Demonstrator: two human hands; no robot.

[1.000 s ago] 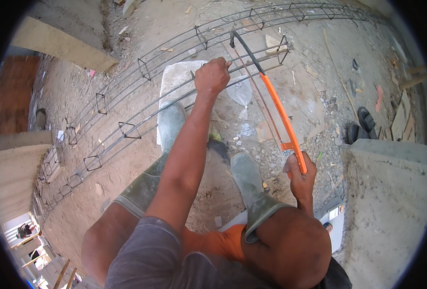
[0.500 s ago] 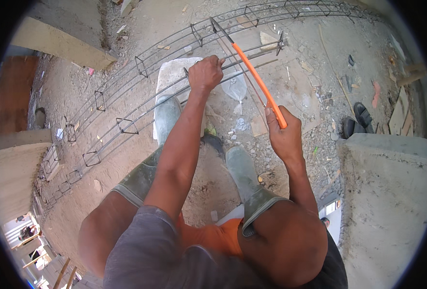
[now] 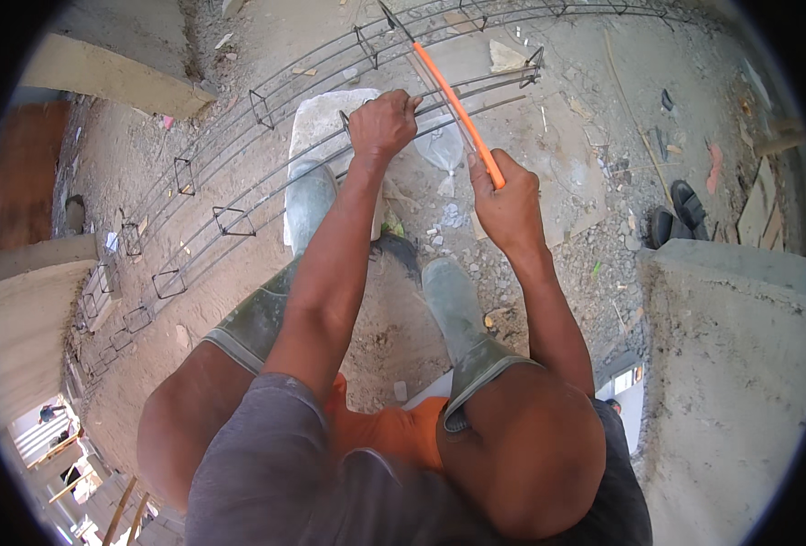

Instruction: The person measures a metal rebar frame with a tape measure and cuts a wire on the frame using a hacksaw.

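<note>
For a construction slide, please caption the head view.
Left hand grips a rebar cage; right hand holds an orange-framed hacksaw across its bars.

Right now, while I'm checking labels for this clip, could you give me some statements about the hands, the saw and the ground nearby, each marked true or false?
1. The right hand grips the orange hacksaw. True.
2. The left hand is open and empty. False: it is closed on the rebar cage.
3. A translucent plastic bag lies on the ground to the right of the left hand. True.
4. The dark sandals lie at the far left. False: the dark sandals are on the right, near a concrete block.
5. The person wears greenish boots. True.
</note>
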